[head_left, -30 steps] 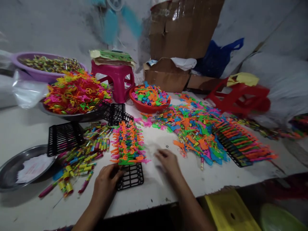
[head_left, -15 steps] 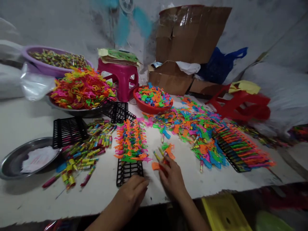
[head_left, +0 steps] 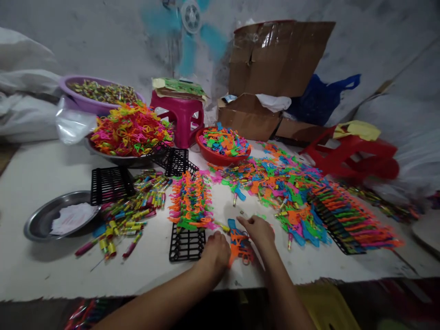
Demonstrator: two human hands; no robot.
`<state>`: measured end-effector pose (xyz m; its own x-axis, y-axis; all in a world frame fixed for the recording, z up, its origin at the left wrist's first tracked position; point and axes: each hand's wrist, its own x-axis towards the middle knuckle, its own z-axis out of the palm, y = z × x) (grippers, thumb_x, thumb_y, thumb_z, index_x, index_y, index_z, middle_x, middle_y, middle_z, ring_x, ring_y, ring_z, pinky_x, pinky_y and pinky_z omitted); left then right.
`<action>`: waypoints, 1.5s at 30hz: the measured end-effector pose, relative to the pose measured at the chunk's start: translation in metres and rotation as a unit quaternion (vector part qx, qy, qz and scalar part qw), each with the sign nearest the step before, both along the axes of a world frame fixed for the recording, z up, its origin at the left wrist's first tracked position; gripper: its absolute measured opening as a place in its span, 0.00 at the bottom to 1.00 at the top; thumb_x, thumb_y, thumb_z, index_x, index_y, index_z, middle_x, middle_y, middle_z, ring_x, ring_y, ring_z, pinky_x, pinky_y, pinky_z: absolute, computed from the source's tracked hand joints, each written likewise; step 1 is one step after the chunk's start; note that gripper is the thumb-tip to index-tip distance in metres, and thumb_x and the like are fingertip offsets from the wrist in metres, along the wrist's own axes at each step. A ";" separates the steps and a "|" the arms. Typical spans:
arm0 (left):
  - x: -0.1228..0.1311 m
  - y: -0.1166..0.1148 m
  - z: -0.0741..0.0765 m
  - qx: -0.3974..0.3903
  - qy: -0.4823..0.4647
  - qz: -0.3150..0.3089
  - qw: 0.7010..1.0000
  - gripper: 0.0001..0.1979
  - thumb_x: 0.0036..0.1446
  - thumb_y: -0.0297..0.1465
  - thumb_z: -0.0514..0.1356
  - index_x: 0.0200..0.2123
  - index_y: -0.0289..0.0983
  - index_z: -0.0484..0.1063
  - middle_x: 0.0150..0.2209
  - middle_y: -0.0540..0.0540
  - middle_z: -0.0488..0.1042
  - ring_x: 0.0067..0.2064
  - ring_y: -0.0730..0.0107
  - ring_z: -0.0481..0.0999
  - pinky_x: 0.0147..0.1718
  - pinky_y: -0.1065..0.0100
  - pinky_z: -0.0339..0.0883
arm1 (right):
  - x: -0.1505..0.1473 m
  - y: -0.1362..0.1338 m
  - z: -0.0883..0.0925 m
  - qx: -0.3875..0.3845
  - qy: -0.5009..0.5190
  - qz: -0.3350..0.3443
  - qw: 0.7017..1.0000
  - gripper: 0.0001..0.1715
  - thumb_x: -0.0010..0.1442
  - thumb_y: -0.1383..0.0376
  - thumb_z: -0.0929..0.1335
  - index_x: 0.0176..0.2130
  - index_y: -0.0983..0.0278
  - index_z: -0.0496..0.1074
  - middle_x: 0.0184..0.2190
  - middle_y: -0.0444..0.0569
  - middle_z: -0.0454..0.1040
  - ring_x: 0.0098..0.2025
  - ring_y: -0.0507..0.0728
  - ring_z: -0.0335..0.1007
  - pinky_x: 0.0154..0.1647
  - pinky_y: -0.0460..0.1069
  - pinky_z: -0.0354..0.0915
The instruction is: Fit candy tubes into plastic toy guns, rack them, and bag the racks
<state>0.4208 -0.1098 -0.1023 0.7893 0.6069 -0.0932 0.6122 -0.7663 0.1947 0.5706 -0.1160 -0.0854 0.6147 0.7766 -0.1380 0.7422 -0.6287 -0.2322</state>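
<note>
My left hand (head_left: 216, 252), fingers curled, is low over the table beside the black rack (head_left: 187, 245); what it may hold is hidden. A small yellow tube (head_left: 223, 227) lies close to its fingertips. Between my hands are blue and orange plastic toy guns (head_left: 238, 245), partly overlapping. My right hand (head_left: 260, 233) is just right of them with its fingers drawn together; anything in its grip is too small to make out. Just beyond its fingertips is a tiny piece (head_left: 241, 212). Rows of colourful toy guns (head_left: 192, 201) fill the rack's far part.
Loose tubes (head_left: 125, 220) and a metal bowl (head_left: 37, 224) with paper lie left. A red basin (head_left: 220, 158) of toy guns stands behind, with a loose gun pile (head_left: 271, 178) at right. Another filled rack (head_left: 347, 215) lies farther right. Cardboard boxes (head_left: 271, 59) stand at the back.
My left hand has moved right, away from the rack's near end. My right hand has shifted right, off the orange and green guns and tubes. Blue and orange guns now show between the hands.
</note>
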 end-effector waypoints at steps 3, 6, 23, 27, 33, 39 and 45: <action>-0.013 -0.003 0.004 -0.015 -0.005 0.010 1.000 0.13 0.51 0.18 0.50 0.35 0.24 0.73 0.34 0.29 0.73 0.41 0.52 0.70 0.31 0.61 0.65 | 0.002 0.001 -0.006 0.007 0.009 0.001 1.000 0.26 0.45 0.42 0.64 0.26 0.61 0.73 0.26 0.52 0.75 0.33 0.61 0.71 0.28 0.49 0.60; -0.026 -0.003 0.006 -0.026 -0.024 0.021 0.999 0.11 0.51 0.18 0.51 0.33 0.25 0.73 0.33 0.30 0.73 0.39 0.52 0.70 0.31 0.60 0.64 | 0.013 0.001 -0.009 0.030 -0.004 -0.039 0.999 0.24 0.52 0.47 0.61 0.29 0.62 0.72 0.28 0.54 0.75 0.35 0.62 0.71 0.30 0.51 0.60; -0.062 -0.014 0.028 -0.080 -0.278 -0.066 0.955 0.09 0.56 0.26 0.52 0.38 0.37 0.69 0.35 0.45 0.75 0.37 0.67 0.71 0.37 0.67 0.66 | 0.045 -0.024 0.000 0.351 0.205 -0.079 0.910 0.25 0.42 0.46 0.68 0.29 0.63 0.63 0.21 0.47 0.73 0.24 0.57 0.72 0.22 0.48 0.64; -0.122 -0.016 0.017 -0.025 -0.447 -0.052 0.893 0.10 0.55 0.27 0.54 0.42 0.38 0.67 0.36 0.43 0.76 0.39 0.67 0.74 0.36 0.68 0.69 | 0.014 -0.037 -0.008 0.472 0.313 -0.078 0.821 0.24 0.44 0.47 0.67 0.32 0.62 0.63 0.27 0.47 0.75 0.31 0.56 0.73 0.28 0.48 0.66; -0.171 0.009 -0.007 0.072 -0.443 0.153 0.880 0.12 0.49 0.30 0.58 0.39 0.37 0.70 0.36 0.43 0.77 0.37 0.63 0.77 0.34 0.64 0.72 | -0.071 -0.043 -0.036 0.461 0.391 -0.035 0.796 0.12 0.47 0.56 0.68 0.28 0.62 0.73 0.26 0.47 0.76 0.29 0.56 0.71 0.32 0.51 0.67; -0.158 0.019 -0.016 0.046 -0.448 0.158 0.879 0.10 0.46 0.25 0.57 0.34 0.36 0.72 0.34 0.44 0.78 0.35 0.65 0.78 0.33 0.68 0.72 | -0.118 -0.033 -0.048 0.443 0.407 0.018 0.799 0.08 0.46 0.61 0.70 0.29 0.62 0.76 0.31 0.48 0.77 0.36 0.58 0.72 0.41 0.53 0.67; -0.155 0.022 -0.024 -0.030 -0.437 0.178 0.881 0.09 0.47 0.27 0.57 0.34 0.36 0.73 0.34 0.44 0.78 0.34 0.65 0.78 0.32 0.67 0.72 | -0.122 -0.018 -0.050 0.426 0.430 -0.042 0.795 0.11 0.42 0.59 0.72 0.26 0.64 0.75 0.24 0.47 0.77 0.29 0.57 0.72 0.34 0.52 0.69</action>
<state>0.2660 -0.0877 -0.1267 0.3361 0.8456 0.4147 0.4080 -0.5276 0.7451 0.4483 -0.1342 -0.1355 0.6319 0.7749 0.0186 0.0419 -0.0102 -0.9991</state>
